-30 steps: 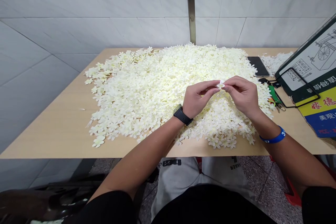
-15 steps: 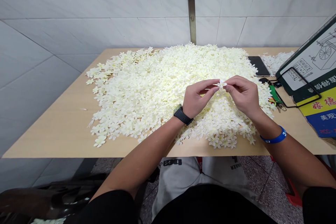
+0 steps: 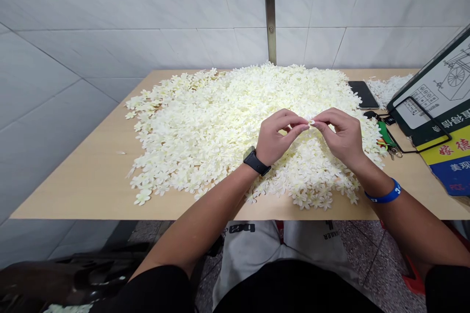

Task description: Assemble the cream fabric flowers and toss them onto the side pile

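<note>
white glazed wall tiles [image 3: 110, 0] are seen behind a pale wooden table [image 3: 73, 195], and a metal strip [image 3: 270, 10] is screwed upright to them, straight ahead of the hands. speckled terrazzo floor [image 3: 363, 254] is visible beyond the near table edge, below the hands, with part of a red stool [image 3: 413, 274] showing below and to the right of the right hand. a wide heap of cream artificial flowers [image 3: 205, 127] is spread over most of the tabletop, lying beneath and ahead of both hands and reaching further out on the left. one small cream flower [image 3: 312, 122] is held just above the heap, pinched between the fingertips of the left hand [image 3: 275, 134] and the right hand [image 3: 340, 137], and is largely hidden by them. both hands are curled closed around it, with no release shown. a black watch [image 3: 256, 161] is worn on the left wrist and a blue wristband [image 3: 384, 194] on the right. beyond the right hand, a black smartphone [image 3: 363, 94] is laid on the table beside a smaller pile of white shreds [image 3: 389, 89]. a bunch of keys with a green fob [image 3: 385, 136] is placed just right of the heap, next to a tilted printed board showing a drawn cart [image 3: 433, 83] and a yellow and blue printed card [image 3: 451, 156].
</note>
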`<state>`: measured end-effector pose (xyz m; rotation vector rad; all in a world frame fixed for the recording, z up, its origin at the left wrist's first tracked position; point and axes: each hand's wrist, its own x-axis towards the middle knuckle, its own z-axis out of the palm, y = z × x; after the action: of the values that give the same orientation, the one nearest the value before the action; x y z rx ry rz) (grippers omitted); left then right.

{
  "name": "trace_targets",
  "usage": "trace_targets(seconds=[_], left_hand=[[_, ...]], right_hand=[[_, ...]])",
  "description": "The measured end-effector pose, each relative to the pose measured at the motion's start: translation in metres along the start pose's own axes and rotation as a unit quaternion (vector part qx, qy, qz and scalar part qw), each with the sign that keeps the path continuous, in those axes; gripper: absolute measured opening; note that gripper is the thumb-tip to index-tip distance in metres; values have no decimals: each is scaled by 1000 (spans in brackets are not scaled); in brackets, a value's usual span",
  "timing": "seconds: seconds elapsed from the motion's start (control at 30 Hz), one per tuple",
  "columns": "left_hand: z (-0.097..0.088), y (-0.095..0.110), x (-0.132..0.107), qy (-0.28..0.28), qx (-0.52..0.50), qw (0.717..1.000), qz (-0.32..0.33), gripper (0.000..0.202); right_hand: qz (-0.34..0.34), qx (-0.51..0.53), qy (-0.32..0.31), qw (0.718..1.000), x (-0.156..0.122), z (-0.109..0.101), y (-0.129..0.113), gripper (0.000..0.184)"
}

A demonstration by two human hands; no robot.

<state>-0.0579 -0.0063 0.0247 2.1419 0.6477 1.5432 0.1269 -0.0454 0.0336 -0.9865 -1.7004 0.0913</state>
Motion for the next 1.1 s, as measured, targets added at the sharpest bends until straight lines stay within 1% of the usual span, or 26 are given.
trace_targets(seconds=[0.3, 0.53, 0.67, 0.83, 1.0, 1.1], left_hand=[[1, -1, -1, -6, -29, 1000, -10, 11], [1, -2, -2, -17, -49, 998, -32, 15], [1, 2, -2, -7, -24, 999, -30, 14], [1, 5, -2, 5, -2, 999, -42, 11], [-1, 4, -1, 29, -9, 997, -76, 14], [0, 1, -2, 31, -27, 995, -90, 18]], right_hand=[[-2, -4, 3, 1000, 1, -1, -2, 13], [1, 8, -2, 1000, 2, -2, 1, 14], [-3, 18, -4, 1000, 1, -1, 1, 13], [-9, 24, -25, 999, 1, 1, 0, 14], [14, 35, -31, 999, 2, -2, 0, 14], [29, 18, -28, 999, 2, -4, 0, 19]])
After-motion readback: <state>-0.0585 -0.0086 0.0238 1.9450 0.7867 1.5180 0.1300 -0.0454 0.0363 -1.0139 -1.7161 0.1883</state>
